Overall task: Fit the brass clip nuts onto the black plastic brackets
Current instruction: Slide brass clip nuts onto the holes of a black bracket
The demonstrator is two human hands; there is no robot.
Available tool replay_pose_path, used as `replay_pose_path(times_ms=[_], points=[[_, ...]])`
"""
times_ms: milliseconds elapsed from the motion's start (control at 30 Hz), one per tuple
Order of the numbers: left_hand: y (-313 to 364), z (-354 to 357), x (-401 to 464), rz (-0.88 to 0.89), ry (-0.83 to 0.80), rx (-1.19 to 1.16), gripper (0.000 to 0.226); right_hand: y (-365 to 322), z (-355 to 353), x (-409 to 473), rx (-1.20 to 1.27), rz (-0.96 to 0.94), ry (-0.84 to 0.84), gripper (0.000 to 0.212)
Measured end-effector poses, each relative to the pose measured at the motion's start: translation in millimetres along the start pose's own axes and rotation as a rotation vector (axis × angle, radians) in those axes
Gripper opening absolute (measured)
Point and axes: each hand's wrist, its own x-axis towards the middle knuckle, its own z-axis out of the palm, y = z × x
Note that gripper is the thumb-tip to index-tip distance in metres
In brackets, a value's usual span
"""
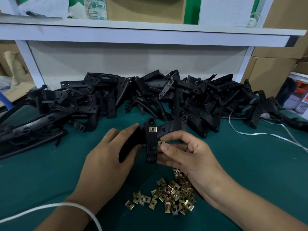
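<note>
A left hand (106, 157) grips a black plastic bracket (150, 142) above the green table (41, 177) (one nut already fitted). The right hand (186, 157) pinches a brass clip nut (160, 143) at the bracket's edge — light, stiff, springy; hold by its sides.

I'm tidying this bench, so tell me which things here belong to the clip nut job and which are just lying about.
For the job:
held bracket
clip nut pinched by right hand
left hand
loose clip nuts
bracket heap

Lying about:
white strap
water bottle
cardboard boxes
</note>
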Motion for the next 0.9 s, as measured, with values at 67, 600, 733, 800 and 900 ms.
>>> replay_pose_path(times_ms=[67,600,733,800,900], points=[[0.1,0.3,0.0,0.003,-0.004,-0.016,0.053,-0.2,1.1,-0.9,-0.017,-0.022,-0.021,0.019],[-3.0,-1.2,1.9,0.051,-0.037,-0.092,0.061,-3.7,-0.7,-3.7,-0.119,-0.098,-0.108,0.013],[-4.0,-2.0,2.2,0.075,-0.040,-0.151,0.060,-5.8,0.1,-4.3,-0.140,-0.105,-0.116,0.011],[-4.5,-2.1,2.0,0.082,-0.035,-0.175,0.059,-5.5,0.3,-4.9,-0.150,-0.115,-0.117,0.011],[-5.1,-1.9,2.6,0.090,-0.027,-0.199,0.059,-5.1,0.7,-4.4,-0.152,-0.111,-0.120,0.012]])
